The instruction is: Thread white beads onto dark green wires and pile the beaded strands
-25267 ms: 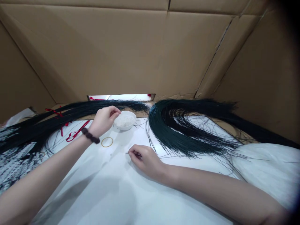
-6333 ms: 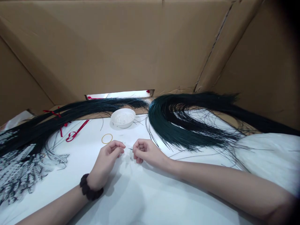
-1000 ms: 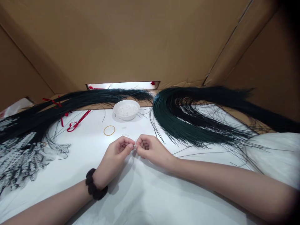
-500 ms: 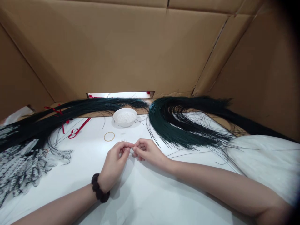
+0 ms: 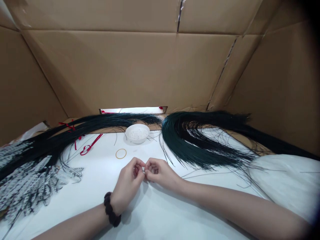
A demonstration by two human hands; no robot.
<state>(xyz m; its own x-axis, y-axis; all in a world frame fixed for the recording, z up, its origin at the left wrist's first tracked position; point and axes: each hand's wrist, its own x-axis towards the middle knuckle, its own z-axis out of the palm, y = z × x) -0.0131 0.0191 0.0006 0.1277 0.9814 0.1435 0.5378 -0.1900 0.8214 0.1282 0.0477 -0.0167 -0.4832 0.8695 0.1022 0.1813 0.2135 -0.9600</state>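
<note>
Close together over the white table [image 5: 160, 213], both hands meet fingertip to fingertip. My left hand [image 5: 130, 176], with a dark beaded band [image 5: 111, 210] at its wrist, is closed in a pinch. My right hand [image 5: 160, 171] pinches from the other side. Something tiny, possibly a thread or bead, shows between the fingertips, but I cannot make out what it is. Beyond the hands stands a white bowl [image 5: 137, 134] holding small whitish pieces. A yellow rubber band [image 5: 121, 153] lies flat just beyond my left hand.
Dark green-black cord bundles lie behind: a curved one [image 5: 172, 141] at right, a straight one [image 5: 107, 121] at left. White-tipped strands [image 5: 32, 183] spread at far left near a red ribbon [image 5: 91, 145]. White cloth or plastic [image 5: 285, 176] sits right. Cardboard walls [image 5: 140, 70] enclose the table.
The view has tilted up, so the scene sits lower and slightly to the right. Both hands stay together; their fingers have curled a little more.
</note>
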